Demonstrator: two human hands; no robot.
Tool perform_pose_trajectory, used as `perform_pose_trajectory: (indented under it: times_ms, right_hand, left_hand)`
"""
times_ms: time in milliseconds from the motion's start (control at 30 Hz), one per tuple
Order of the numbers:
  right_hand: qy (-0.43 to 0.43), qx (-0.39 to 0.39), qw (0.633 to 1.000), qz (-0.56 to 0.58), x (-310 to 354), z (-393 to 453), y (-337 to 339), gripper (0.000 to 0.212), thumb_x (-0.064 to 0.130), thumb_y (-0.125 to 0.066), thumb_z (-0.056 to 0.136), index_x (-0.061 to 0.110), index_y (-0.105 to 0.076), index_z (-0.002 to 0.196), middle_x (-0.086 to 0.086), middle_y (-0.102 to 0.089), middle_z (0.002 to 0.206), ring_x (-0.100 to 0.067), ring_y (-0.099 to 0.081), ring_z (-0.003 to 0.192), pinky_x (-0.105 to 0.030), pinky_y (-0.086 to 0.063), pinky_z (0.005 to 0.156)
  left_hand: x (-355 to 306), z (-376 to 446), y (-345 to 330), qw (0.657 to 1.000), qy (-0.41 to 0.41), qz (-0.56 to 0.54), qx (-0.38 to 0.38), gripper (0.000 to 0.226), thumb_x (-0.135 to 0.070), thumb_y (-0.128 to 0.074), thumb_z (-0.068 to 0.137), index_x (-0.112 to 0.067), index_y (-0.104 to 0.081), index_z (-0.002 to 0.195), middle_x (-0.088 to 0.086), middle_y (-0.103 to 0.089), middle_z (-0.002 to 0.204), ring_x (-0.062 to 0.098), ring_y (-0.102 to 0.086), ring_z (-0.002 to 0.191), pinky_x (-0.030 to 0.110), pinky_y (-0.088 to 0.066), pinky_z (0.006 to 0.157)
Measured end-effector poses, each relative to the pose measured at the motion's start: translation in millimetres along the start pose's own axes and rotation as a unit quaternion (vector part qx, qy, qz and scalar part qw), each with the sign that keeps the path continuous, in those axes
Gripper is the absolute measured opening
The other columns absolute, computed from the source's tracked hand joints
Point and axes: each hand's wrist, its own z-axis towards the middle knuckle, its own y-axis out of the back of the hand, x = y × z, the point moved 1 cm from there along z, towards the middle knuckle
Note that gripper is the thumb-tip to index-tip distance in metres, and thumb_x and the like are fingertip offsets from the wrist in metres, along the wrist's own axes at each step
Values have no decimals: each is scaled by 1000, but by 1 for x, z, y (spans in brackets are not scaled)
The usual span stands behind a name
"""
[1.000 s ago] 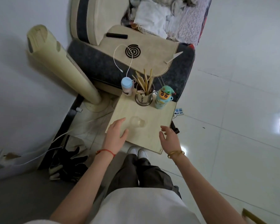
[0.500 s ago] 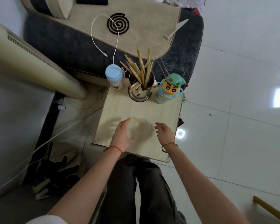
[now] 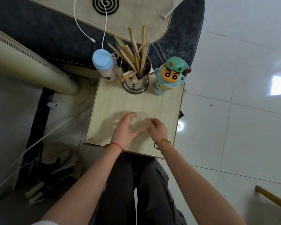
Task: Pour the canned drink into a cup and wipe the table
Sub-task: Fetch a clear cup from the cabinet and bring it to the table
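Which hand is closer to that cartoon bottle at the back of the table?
Right. The right hand sits in front of the cartoon bottle, beside the cup; the left hand holds the cup's far side.

A single head-worn wide-angle camera is looking almost straight down from above the person, facing forward over their own legs. It is sitting close over the small wooden counter (image 3: 133,101), which is filling the middle of the frame, with both forearms reaching in from the bottom edge. The wide lens is bending the tiled floor (image 3: 242,111) and the sofa (image 3: 39,38) outward at the edges.
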Motion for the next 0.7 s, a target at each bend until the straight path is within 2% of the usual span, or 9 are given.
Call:
perform_pose_trajectory:
  times_ms: [100,200,333,433,567,700]
  right_hand:
    - [-12,18,999,27,14,-22,10,25,22,-50,95,9,-66,109,-6,-70,93,-24,-67,87,-35,-55,82]
    - [-32,45,995,81,33,-56,26,25,18,-49,96,5,-67,106,0,-69,83,-22,-67,81,-30,-56,75]
    - [-28,66,990,122,62,-109,53,24,13,-46,96,3,-67,103,-7,-70,85,-18,-65,75,-25,-53,71]
    - [-6,57,990,132,77,-145,73,22,12,-46,96,7,-68,97,-7,-71,83,-16,-65,73,-27,-53,72]
    - [18,36,987,153,89,-186,101,24,11,-46,96,3,-68,101,-8,-71,84,-15,-65,71,-25,-53,72]
    - [41,1,982,185,94,-220,129,23,12,-48,95,6,-70,98,-9,-72,85,-15,-65,73,-28,-54,75]
  left_hand:
    - [-22,-14,18,1000,-6,-7,0,69,-33,-82,74,-21,-51,134,-9,-60,130,10,-55,118,35,-47,103]
    - [-52,-32,42,1000,-6,-12,11,69,-35,-83,74,-23,-52,134,-11,-59,132,6,-54,121,31,-45,107]
    - [-99,-62,73,999,-19,-10,35,71,-36,-83,74,-28,-50,136,-13,-58,131,5,-54,119,24,-44,104]
    - [-133,-85,91,998,-32,-12,57,72,-40,-82,73,-28,-51,138,-13,-60,128,2,-55,115,20,-44,101]
    - [-174,-108,104,995,-57,-23,76,75,-47,-79,71,-30,-51,138,-12,-62,124,-3,-56,113,17,-46,96]
    - [-208,-123,107,991,-89,-20,98,72,-40,-80,74,-26,-52,138,-12,-63,124,-4,-57,111,13,-46,93]
